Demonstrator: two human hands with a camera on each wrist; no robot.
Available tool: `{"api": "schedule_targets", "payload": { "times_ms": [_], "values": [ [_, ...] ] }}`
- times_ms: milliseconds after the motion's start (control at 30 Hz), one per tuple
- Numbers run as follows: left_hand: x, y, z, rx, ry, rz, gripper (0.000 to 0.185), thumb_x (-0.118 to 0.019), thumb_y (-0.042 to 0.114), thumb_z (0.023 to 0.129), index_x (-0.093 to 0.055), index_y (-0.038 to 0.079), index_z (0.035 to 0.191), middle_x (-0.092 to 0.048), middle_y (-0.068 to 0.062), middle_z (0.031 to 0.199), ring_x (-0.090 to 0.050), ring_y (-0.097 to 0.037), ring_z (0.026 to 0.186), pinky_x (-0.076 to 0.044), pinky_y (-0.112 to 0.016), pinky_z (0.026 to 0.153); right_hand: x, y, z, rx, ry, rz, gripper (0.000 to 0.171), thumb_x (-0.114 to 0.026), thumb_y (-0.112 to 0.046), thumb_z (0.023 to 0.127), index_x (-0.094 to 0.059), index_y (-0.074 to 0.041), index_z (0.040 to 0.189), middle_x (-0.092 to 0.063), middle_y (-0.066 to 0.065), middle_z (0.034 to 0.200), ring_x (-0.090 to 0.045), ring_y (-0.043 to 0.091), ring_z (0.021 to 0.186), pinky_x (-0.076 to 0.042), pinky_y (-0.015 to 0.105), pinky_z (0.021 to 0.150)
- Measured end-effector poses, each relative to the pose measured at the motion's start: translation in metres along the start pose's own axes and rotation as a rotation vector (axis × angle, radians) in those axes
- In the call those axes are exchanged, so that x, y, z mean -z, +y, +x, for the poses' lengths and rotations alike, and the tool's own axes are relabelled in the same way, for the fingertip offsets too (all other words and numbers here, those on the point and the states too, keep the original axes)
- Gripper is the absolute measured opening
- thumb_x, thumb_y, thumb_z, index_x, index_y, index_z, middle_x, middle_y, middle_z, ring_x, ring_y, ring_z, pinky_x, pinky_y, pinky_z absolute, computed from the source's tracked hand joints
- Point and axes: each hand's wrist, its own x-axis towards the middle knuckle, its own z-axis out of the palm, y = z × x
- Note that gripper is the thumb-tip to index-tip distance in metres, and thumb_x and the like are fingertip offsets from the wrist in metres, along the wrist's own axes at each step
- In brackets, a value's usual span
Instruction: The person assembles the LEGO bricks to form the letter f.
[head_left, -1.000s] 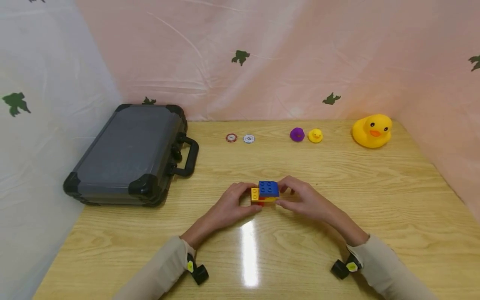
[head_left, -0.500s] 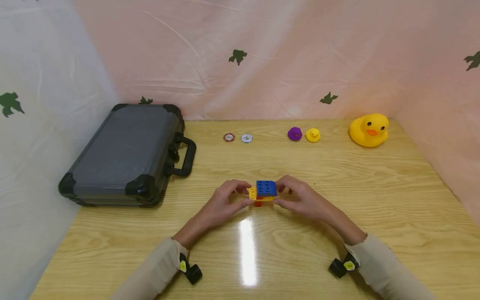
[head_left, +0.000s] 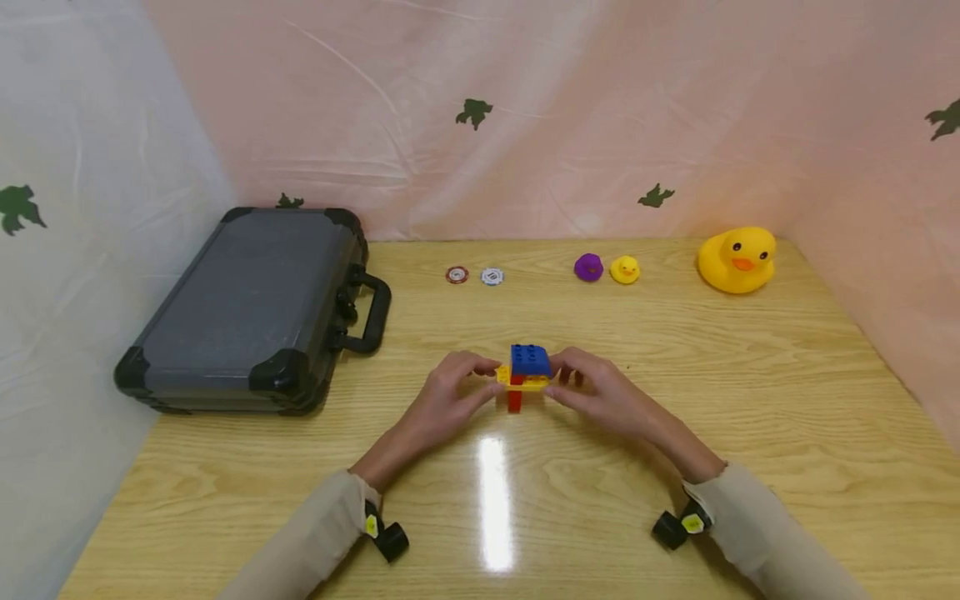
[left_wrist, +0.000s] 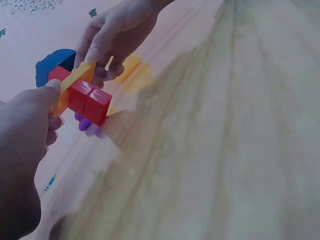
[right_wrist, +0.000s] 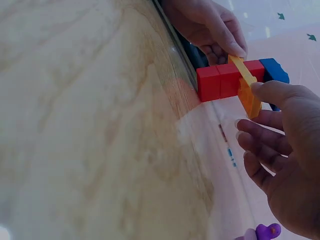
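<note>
Head view: Above mid-counter [head_left: 675, 358], the left hand [head_left: 442, 400] and right hand [head_left: 600, 392] pinch opposite ends of a brick stack [head_left: 525, 375]: blue brick on a yellow plate, red bricks beneath, raised off the wood.
Head view, background: A gray case [head_left: 247, 308] lies at left; two poker chips [head_left: 474, 275], a purple duck [head_left: 588, 267], a small yellow duck [head_left: 625, 269] and a large rubber duck [head_left: 737, 259] line the far edge.
Left wrist view: Left thumb grasping the yellow plate's [left_wrist: 75, 77] near end; red bricks [left_wrist: 85, 100] clear of the counter.
Right wrist view: Right thumb on the plate's edge, fingers curled below.
</note>
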Motion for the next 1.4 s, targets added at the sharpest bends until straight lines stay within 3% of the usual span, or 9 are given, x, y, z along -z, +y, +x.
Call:
{"api": "schedule_targets", "payload": {
  "times_ms": [267, 767, 1100, 1400],
  "values": [
    [-0.003, -0.004, 0.01, 0.088, 0.035, 0.006, 0.027, -0.067, 0.023, 0.103, -0.071, 0.007, 0.124, -0.069, -0.003, 0.118, -0.06, -0.019, 0.113, -0.05, -0.041, 0.098, 0.002, 0.006, 0.014, -0.134, 0.003, 0.113, 0.022, -0.065, -0.011, 0.103, -0.067, 0.001, 0.121, -0.069, 0.006, 0.106, -0.062, 0.023, 0.095, -0.054, 0.033, 0.084],
    [-0.01, -0.008, 0.03, 0.153, 0.086, 0.034, 0.03, -0.061, 0.029, 0.106, -0.074, 0.003, 0.117, -0.072, -0.006, 0.111, -0.061, -0.024, 0.109, -0.048, -0.043, 0.099, -0.001, 0.014, 0.029, -0.239, 0.079, 0.12, 0.033, -0.059, -0.023, 0.108, -0.068, 0.0, 0.129, -0.072, 0.01, 0.116, -0.061, 0.025, 0.098, -0.052, 0.037, 0.088],
    [-0.013, -0.012, 0.039, 0.247, 0.06, 0.024, 0.031, -0.06, 0.03, 0.107, -0.074, 0.004, 0.113, -0.072, -0.007, 0.109, -0.062, -0.024, 0.106, -0.05, -0.042, 0.096, -0.003, 0.022, 0.033, -0.239, 0.102, 0.103, 0.029, -0.056, -0.022, 0.109, -0.071, -0.003, 0.124, -0.07, 0.008, 0.108, -0.056, 0.024, 0.093, -0.048, 0.032, 0.081],
    [-0.014, -0.015, 0.044, 0.247, 0.042, 0.045, 0.024, -0.06, 0.025, 0.107, -0.074, 0.005, 0.107, -0.07, -0.004, 0.102, -0.06, -0.021, 0.096, -0.051, -0.039, 0.088, -0.006, 0.027, 0.034, -0.222, 0.125, 0.076, 0.026, -0.056, -0.018, 0.109, -0.073, 0.001, 0.118, -0.073, 0.009, 0.107, -0.061, 0.024, 0.094, -0.051, 0.04, 0.091]
  ]
}}
